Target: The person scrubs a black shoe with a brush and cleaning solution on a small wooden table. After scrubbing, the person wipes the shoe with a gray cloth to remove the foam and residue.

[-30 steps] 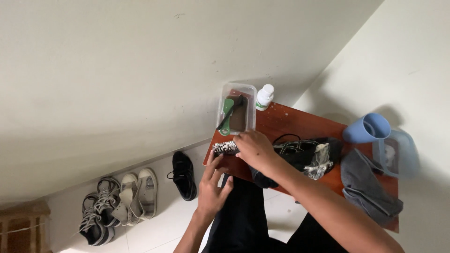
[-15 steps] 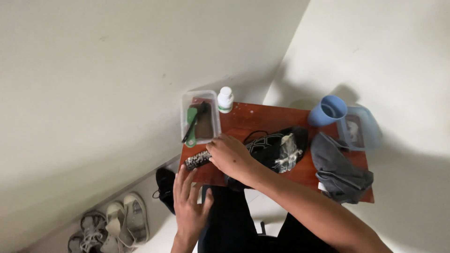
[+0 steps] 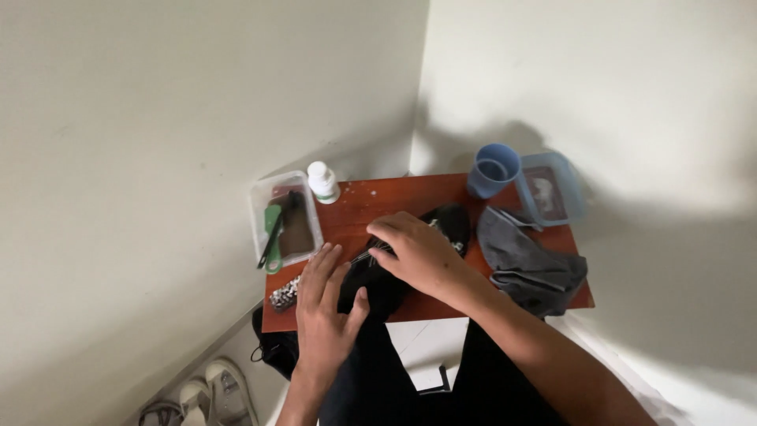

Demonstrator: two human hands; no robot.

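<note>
Centrally, a black shoe (image 3: 394,272) is seen lying on its side across the front half of a small reddish-brown surface (image 3: 371,201) set into the corner of two pale walls. The shoe's rear part is covered by the right hand (image 3: 418,252), whose grip is curled down over the upper and pressed against it. The left hand (image 3: 327,304) is laid on the near end of the shoe, fingers spread and flat, the thumb resting along the dark side; its grip is not clenched, the shoe being steadied rather than clasped. Whether anything small is pinched under the right fingers cannot be told.

Just left of the left hand, at the front left edge of the surface, a speckled black-and-white item (image 3: 284,296) is seen, partly hidden by the fingers. Behind it a clear plastic tub (image 3: 260,201) is placed at the left edge, with a green-handled brush (image 3: 272,237) lying in it. A small white bottle (image 3: 322,181) is stood upright beside the tub's far corner. At the far right a blue cup (image 3: 493,170) is stood next to a blue-rimmed container (image 3: 568,189), and a crumpled grey cloth (image 3: 524,260) is spread over the right end of the surface, near the right wrist. On the floor at lower left, pale shoes (image 3: 213,390) are lined against the wall.
</note>
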